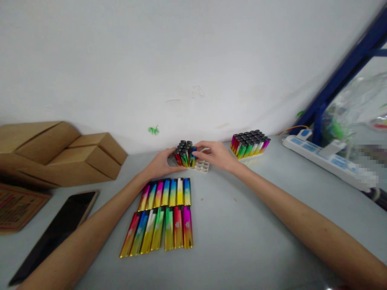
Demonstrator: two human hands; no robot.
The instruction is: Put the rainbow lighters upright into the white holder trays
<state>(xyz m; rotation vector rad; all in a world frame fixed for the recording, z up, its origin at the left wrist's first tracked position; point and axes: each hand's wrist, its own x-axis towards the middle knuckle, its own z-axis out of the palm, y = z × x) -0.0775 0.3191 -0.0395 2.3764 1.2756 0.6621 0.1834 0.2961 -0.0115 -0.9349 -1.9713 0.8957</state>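
Note:
Several shiny multicoloured lighters [184, 160] stand upright in a white tray [204, 170] with round holes, near the wall. My left hand [161, 164] is closed around the tray's left end, its thumb along the front side. With thumb and fingers, my right hand [218, 155] pinches a blue-and-yellow lighter [192, 156] standing at the right of the group. Bare holes show at the tray's right end. Closer to me, more lighters lie flat in two rows, an upper row [165, 193] and a lower row [157, 229], their black tops pointing away from me.
A second block of upright lighters [249, 144] stands at the back right. Further right lie a white power strip [326, 160] and a blue metal frame [317, 108]. On the left are brown cardboard boxes [69, 161] and a dark phone [57, 229] under my left forearm.

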